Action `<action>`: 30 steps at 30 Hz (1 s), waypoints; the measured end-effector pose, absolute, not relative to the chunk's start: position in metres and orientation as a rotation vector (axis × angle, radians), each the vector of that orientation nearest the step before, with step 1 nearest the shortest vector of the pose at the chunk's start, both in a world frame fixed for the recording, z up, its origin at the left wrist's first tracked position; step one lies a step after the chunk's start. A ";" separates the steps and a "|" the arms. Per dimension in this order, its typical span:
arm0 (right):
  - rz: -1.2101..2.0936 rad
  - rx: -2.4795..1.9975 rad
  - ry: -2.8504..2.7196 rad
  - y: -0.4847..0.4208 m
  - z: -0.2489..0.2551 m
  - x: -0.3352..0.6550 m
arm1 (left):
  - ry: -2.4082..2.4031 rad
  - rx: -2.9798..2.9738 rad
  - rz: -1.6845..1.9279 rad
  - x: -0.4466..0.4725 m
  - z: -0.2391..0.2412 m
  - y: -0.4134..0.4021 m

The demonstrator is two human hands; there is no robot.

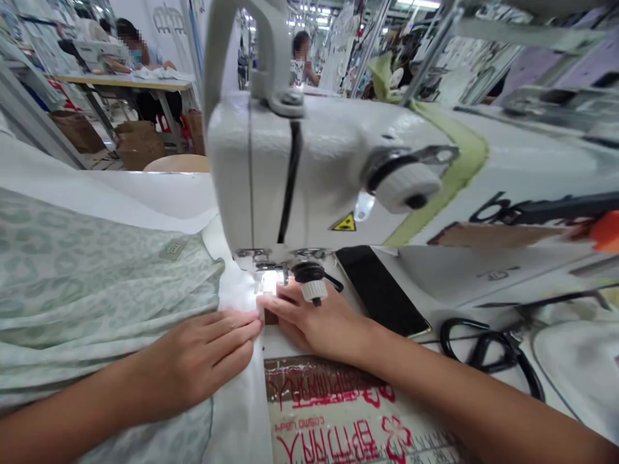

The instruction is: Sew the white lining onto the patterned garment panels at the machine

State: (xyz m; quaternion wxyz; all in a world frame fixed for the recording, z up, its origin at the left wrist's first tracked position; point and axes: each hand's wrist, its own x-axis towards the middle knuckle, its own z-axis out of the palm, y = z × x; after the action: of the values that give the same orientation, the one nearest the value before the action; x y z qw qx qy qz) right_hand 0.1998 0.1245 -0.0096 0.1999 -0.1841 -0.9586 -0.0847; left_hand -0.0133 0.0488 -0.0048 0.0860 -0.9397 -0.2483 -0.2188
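We view the industrial sewing machine (271, 167) from the front. To its left, pale green patterned fabric (97, 290) lies under our flat, open left hand (203, 361). Behind it stand brown cartons (138, 145), contents hidden. Our open right hand (309, 322), not gripping, rests beside the presser foot (268, 277), which is partly obscured. To the machine's right lie a black phone (380, 290) and black scissors (483, 348).

Bare left hand (198, 362), bare right hand (319, 324)
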 end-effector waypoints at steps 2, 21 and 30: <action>-0.349 -0.570 -2.660 0.124 -0.010 0.198 | -0.724 -2.807 -0.644 -0.013 0.000 0.055; -0.216 -0.383 -2.684 0.129 -0.010 0.200 | -0.714 -2.913 -0.578 -0.021 -0.004 0.048; -0.330 -0.609 -2.653 0.129 -0.018 0.197 | -0.725 -2.936 -0.531 -0.026 0.002 0.069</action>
State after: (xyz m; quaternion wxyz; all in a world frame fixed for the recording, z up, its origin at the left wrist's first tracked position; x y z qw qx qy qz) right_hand 0.1968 0.1290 -0.0179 0.1986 -0.2178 -0.9483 -0.1178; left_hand -0.0264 0.0694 0.0021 0.0357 -0.9556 -0.2360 -0.1729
